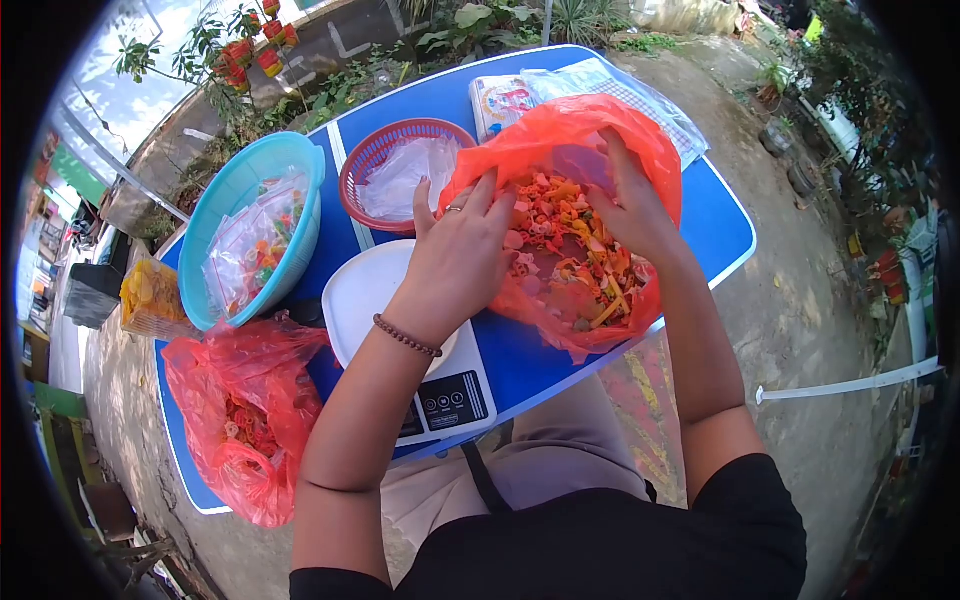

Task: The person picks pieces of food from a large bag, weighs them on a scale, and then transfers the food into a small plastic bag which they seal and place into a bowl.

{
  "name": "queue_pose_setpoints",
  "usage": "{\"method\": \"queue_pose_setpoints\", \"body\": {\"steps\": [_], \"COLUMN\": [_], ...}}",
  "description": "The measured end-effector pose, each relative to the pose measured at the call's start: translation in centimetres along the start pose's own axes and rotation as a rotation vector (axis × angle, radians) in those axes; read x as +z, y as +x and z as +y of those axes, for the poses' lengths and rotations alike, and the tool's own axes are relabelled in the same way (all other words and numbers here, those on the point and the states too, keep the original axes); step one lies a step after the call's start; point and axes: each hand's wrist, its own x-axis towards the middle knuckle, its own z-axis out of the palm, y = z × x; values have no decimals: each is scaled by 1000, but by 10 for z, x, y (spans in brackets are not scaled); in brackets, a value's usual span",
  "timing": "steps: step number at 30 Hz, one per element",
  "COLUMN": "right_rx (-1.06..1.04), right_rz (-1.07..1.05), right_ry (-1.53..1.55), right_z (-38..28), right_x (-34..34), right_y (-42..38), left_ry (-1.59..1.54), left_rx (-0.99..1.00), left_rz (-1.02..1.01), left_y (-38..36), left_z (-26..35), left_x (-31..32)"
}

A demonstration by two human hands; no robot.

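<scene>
A red plastic bag [665, 150] stands wide open on the blue table, filled with small orange, red and yellow pieces [570, 225]. At the bag's left rim is my left hand [462, 245], fingers spread against the plastic, a ring and a beaded bracelet on it. My right hand [635, 205] reaches in at the right side, its fingers apart along the inner wall; its fingertips are partly against the plastic. Neither hand visibly holds a piece. Below my left forearm lies a white kitchen scale [470, 395] with a white tray [350, 290] on top.
A turquoise basin [315, 215] holds filled clear packets. Near it are a maroon basket [350, 185] with clear bags, a second red bag [240, 365], and a yellow-filled pack [155, 295]. At the table's far side lie a white packet [500, 103] and clear plastic bags [640, 95].
</scene>
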Motion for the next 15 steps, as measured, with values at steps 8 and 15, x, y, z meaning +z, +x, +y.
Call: {"method": "queue_pose_setpoints", "body": {"steps": [8, 15], "right_rx": [2, -231], "right_rz": [-369, -475], "right_ry": [-405, -189], "right_z": [16, -1], "right_x": [44, 60], "right_y": [10, -31], "left_ry": [116, 106], "left_rx": [-75, -85], "left_rz": [-34, -87], "left_y": [-4, -13], "left_z": [8, 12], "left_x": [6, 4]}}
